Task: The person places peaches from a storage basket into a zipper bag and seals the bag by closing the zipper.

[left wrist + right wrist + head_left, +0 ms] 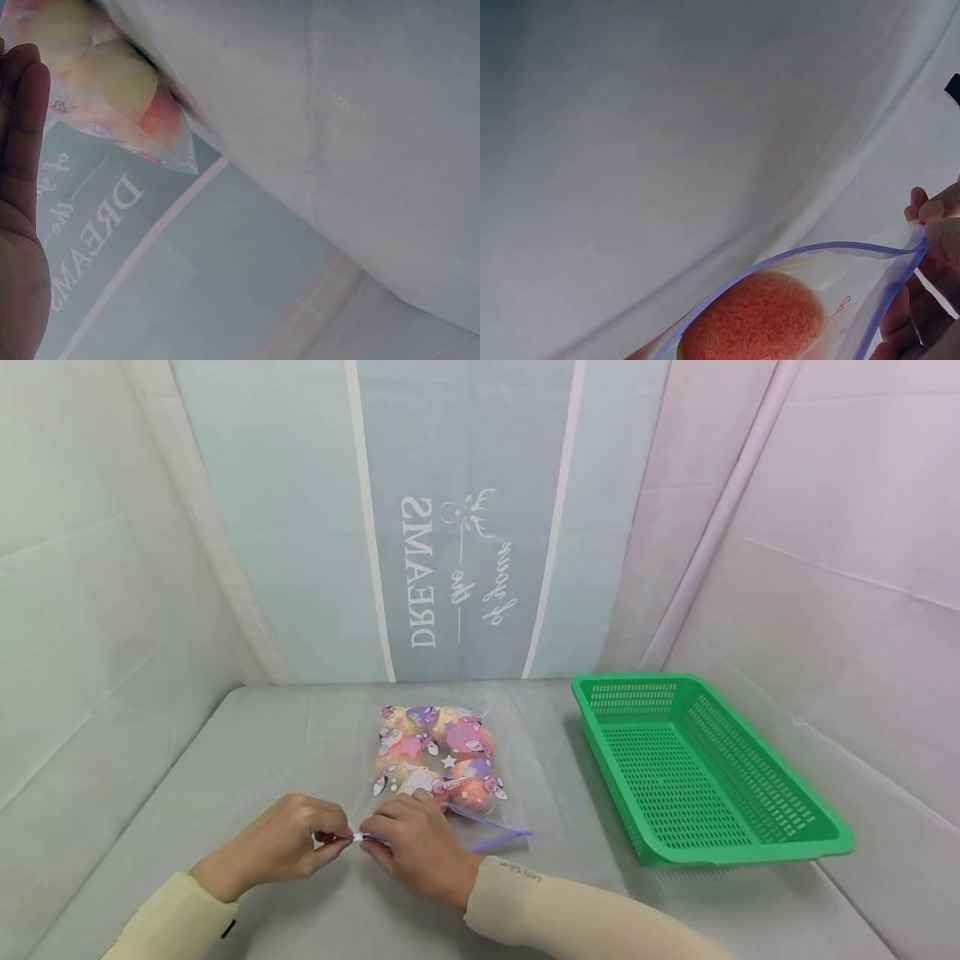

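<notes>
A clear zip bag (pixel 437 752) printed with pink cartoon figures and stars lies on the grey table, its mouth towards me. Several round red and yellow fruits (pixel 754 322) fill it; their exact kind is unclear behind the print. Both hands are at the left end of the purple zip strip (pixel 501 841). There, my left hand (pixel 281 843) pinches the bag's corner between thumb and fingers. Close beside it my right hand (pixel 420 843) pinches the strip, with a small white piece (pixel 357 837) showing between the hands. Towards the right, the strip's two sides stand apart.
A green plastic basket (pixel 660 852) with slotted walls stands on the right of the table (pixel 247 760). Pale fabric walls rise at the left, right and back. The back cloth (pixel 465 460) carries mirrored lettering.
</notes>
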{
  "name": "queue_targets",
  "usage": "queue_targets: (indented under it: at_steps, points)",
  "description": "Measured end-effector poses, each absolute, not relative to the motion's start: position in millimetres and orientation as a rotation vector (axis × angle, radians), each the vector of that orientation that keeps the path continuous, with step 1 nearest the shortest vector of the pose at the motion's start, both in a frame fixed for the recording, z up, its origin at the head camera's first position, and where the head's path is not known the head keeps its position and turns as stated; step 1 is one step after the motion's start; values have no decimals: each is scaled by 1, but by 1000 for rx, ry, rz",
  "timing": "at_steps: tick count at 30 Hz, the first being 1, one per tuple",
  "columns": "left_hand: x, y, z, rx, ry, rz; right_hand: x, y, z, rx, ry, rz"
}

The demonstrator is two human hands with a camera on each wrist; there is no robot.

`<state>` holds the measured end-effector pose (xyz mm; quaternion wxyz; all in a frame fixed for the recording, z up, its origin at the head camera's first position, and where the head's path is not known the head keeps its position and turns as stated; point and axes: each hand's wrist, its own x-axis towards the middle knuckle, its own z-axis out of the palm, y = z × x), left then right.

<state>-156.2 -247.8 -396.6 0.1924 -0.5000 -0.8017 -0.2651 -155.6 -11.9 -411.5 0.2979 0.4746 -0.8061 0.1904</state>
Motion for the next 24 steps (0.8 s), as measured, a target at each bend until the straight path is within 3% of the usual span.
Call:
queue_targets:
  at_steps: [24]
  points:
    - [-154,-242,-400,-1345,-2337,-792,-157,-11,-413,1206,-2120,319]
